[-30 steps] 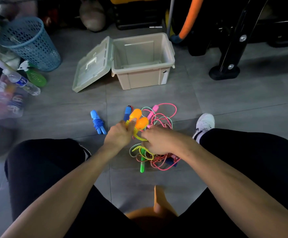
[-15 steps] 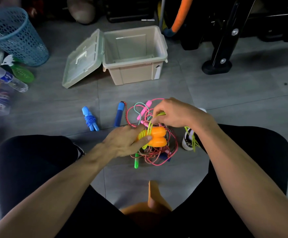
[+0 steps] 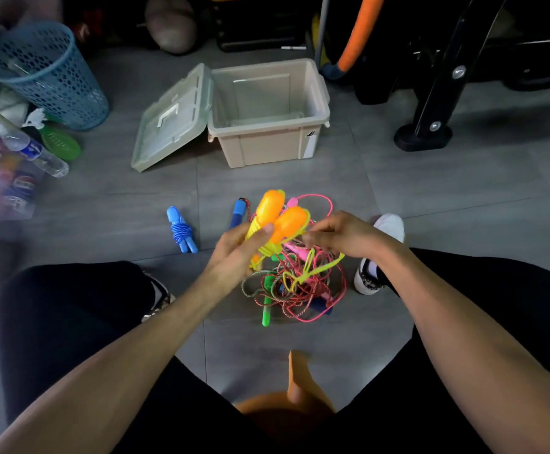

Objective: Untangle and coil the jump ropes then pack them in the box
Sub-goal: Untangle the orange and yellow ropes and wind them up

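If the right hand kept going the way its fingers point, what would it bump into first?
Probably the orange handles, held in the left hand. The right hand points its fingers leftward, pinching the yellow rope right beside them. Depth is hard to judge from this one view.

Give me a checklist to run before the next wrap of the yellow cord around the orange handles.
1. Left hand grips both orange handles: ok.
2. Right hand pinches the yellow cord: ok.
3. Yellow cord free of the tangled pile: not ok, it trails down into the other ropes.
4. Box open, nothing seen inside: ok.
5. Lid swung clear of the opening: ok.
6. Blue rope coiled, apart from the pile: ok, not yet packed.
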`<action>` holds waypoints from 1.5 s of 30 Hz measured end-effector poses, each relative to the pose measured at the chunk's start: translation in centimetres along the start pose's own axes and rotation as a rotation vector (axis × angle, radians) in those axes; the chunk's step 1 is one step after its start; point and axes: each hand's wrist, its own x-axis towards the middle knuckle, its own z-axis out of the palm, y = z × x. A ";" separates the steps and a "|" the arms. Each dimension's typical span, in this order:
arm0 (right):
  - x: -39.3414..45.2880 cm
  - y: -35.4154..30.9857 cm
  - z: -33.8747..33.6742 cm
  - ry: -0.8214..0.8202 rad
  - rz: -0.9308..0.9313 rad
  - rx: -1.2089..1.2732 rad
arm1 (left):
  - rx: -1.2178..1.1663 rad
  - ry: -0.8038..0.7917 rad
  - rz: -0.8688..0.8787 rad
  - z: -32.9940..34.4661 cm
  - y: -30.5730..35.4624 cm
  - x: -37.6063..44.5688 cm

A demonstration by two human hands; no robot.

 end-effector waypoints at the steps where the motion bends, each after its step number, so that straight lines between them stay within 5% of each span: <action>1: 0.0 -0.4 0.6 -0.011 -0.018 -0.020 | -0.066 0.061 -0.065 0.1 0.0 0.1; 3: 0.3 -1.6 2.0 -0.042 -0.062 -0.132 | -0.049 0.201 -0.153 -0.1 -0.1 0.7; 6: 0.6 -3.3 3.6 -0.096 -0.097 -0.462 | 0.323 0.336 -0.209 -0.7 -0.8 1.8; 10: 0.0 -5.4 3.2 -0.081 -0.138 -0.648 | 0.868 0.178 -0.322 -1.2 -1.7 2.2; 12: -0.2 -5.7 1.8 -0.015 -0.174 -0.616 | 1.158 0.044 -0.217 -1.0 -1.9 2.1; 16: -0.1 -4.9 -0.8 0.049 -0.186 -0.523 | 1.273 -0.132 0.273 0.1 -2.5 1.3; 19: 0.1 -3.9 -1.5 0.059 -0.165 -0.398 | 1.261 -0.159 0.453 0.1 -2.6 0.9; 29: 0.2 -2.5 -1.7 -0.008 -0.158 -0.174 | 1.172 -0.267 0.581 -1.0 -1.8 0.3; 35: -0.1 0.6 -2.2 -0.017 -0.015 -0.165 | 0.835 -0.156 0.329 -0.8 -1.1 -0.2; 40: -0.3 1.0 0.6 -0.006 0.021 -0.186 | -0.046 0.070 0.027 0.7 0.0 -0.2; 45: 0.4 -0.7 4.2 -0.085 -0.020 -0.342 | -0.037 0.406 -0.176 0.2 0.0 1.4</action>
